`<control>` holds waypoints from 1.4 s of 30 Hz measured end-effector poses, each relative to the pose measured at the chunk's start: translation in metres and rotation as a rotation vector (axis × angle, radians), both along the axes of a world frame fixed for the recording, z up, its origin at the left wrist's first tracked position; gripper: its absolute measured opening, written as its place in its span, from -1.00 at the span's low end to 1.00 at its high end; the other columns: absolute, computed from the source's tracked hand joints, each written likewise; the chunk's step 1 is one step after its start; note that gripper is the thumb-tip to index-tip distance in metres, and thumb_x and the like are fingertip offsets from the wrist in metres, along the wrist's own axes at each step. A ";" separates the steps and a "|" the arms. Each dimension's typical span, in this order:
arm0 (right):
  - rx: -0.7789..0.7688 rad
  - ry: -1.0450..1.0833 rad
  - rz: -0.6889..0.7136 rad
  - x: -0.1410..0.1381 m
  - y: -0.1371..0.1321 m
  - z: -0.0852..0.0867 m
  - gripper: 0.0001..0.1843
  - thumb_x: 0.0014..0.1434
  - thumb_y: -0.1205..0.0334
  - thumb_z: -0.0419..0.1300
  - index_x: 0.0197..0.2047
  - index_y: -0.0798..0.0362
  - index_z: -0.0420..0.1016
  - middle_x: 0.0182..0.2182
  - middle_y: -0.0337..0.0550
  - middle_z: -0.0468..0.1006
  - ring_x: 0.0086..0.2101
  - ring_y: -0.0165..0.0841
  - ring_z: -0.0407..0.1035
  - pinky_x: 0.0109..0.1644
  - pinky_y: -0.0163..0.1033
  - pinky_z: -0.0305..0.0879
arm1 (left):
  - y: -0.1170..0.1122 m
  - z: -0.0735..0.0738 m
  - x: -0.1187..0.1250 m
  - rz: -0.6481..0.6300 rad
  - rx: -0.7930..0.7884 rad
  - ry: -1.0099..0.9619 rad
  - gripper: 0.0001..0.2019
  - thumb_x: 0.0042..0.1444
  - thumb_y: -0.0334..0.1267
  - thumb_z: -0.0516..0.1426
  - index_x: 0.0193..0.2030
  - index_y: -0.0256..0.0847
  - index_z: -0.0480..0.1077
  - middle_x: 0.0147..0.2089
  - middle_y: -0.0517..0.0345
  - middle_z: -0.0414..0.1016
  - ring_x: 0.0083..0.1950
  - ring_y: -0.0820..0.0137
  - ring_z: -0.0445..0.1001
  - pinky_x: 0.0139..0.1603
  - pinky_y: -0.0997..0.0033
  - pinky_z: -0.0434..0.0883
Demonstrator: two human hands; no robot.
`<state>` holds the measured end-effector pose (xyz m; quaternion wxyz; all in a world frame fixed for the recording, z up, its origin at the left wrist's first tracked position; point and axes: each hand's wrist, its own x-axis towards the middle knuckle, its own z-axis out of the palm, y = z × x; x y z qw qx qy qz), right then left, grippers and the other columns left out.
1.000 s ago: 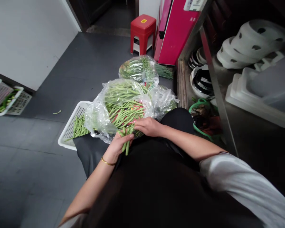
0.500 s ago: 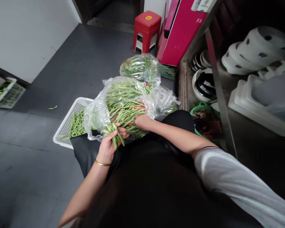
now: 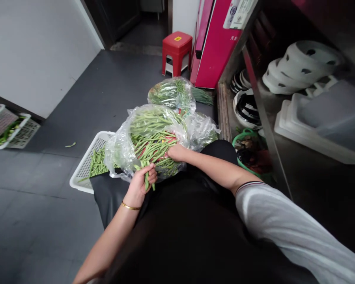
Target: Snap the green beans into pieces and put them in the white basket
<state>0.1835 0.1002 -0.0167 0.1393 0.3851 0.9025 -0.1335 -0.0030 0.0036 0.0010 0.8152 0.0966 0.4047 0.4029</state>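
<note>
My left hand point(image 3: 143, 178) is closed around a small bunch of green beans point(image 3: 147, 182), whose ends stick out above and below the fist. Just beyond it, a clear plastic bag point(image 3: 116, 152) lies with its mouth towards me, full of long green beans point(image 3: 148, 144). At the bag's right side, my right hand point(image 3: 176, 152) reaches in among the beans with fingers curled; its fingertips are hidden. Cut bean pieces point(image 3: 97, 162) lie in a white perforated basket point(image 3: 82, 165) left of the bag, partly covered by the bag and a dark apron.
Another bag of greens point(image 3: 168, 94) lies behind, before a red stool point(image 3: 176, 51) and a pink cabinet point(image 3: 217, 51). White crates point(image 3: 25, 132) stand at far left. To the right are a green basket point(image 3: 244, 136) and a metal shelf point(image 3: 268, 126) with white plastic containers point(image 3: 301, 122).
The fingers of my left hand have closed more tightly round the bean bunch, which now points more upright. My right hand stays in the same spot by the beans. The view has shifted slightly.
</note>
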 end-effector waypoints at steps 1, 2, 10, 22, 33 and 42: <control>0.013 0.012 -0.015 0.001 0.001 0.000 -0.74 0.09 0.49 0.02 -0.27 0.26 0.54 -0.26 0.17 0.56 -0.23 -0.20 0.44 -0.14 -0.18 0.30 | -0.001 -0.001 0.000 0.006 -0.011 0.009 -0.89 -0.03 -0.40 0.19 -0.45 -0.33 0.31 -0.68 0.34 0.13 -0.72 0.65 0.07 -0.75 0.66 0.07; 0.040 0.036 -0.048 0.003 0.003 0.004 -0.73 0.12 0.46 0.01 -0.26 0.26 0.54 -0.24 0.17 0.55 -0.23 -0.20 0.43 -0.15 -0.17 0.30 | -0.001 -0.002 0.000 0.015 -0.021 0.020 -0.91 -0.02 -0.40 0.19 -0.42 -0.35 0.33 -0.68 0.34 0.14 -0.72 0.65 0.07 -0.75 0.66 0.07; 0.102 0.971 -0.405 0.003 -0.036 0.061 -0.83 0.21 0.25 0.07 -0.30 0.14 0.45 -0.38 -0.15 0.55 -0.34 -0.42 0.42 -0.19 -0.35 0.28 | 0.004 -0.001 0.018 0.041 -0.021 0.082 -0.83 0.05 -0.37 0.16 -0.23 -0.44 0.43 -0.35 -0.10 0.52 -0.65 0.65 0.22 -0.70 0.65 0.19; -0.584 0.755 -0.446 -0.005 -0.104 0.016 -0.85 0.10 0.40 0.11 -0.50 0.12 0.29 -0.68 -0.36 0.33 -0.62 -0.51 0.30 -0.47 -0.41 0.20 | -0.004 -0.005 0.017 -0.035 0.314 0.275 -0.74 -0.14 -0.28 0.29 -0.28 -0.36 0.46 -0.72 0.32 0.21 -0.71 0.60 0.15 -0.67 0.58 0.07; -0.694 0.917 -0.579 -0.002 -0.093 0.023 -0.72 0.12 0.18 0.13 -0.56 0.11 0.31 -0.77 -0.40 0.23 -0.70 -0.54 0.20 -0.55 -0.43 0.12 | -0.002 -0.002 0.010 0.135 0.274 0.296 -0.69 -0.16 -0.28 0.29 -0.24 -0.33 0.42 -0.68 0.31 0.27 -0.72 0.60 0.15 -0.66 0.58 0.12; -0.581 1.163 -0.738 -0.013 -0.093 0.011 -0.69 0.22 0.06 -0.05 -0.42 0.08 0.30 -0.64 -0.30 0.31 -0.59 -0.44 0.27 -0.48 -0.33 0.26 | -0.015 0.014 0.023 0.235 0.467 0.393 -0.78 -0.07 -0.23 0.27 -0.28 -0.26 0.45 -0.63 0.26 0.33 -0.64 0.58 0.23 -0.61 0.59 0.17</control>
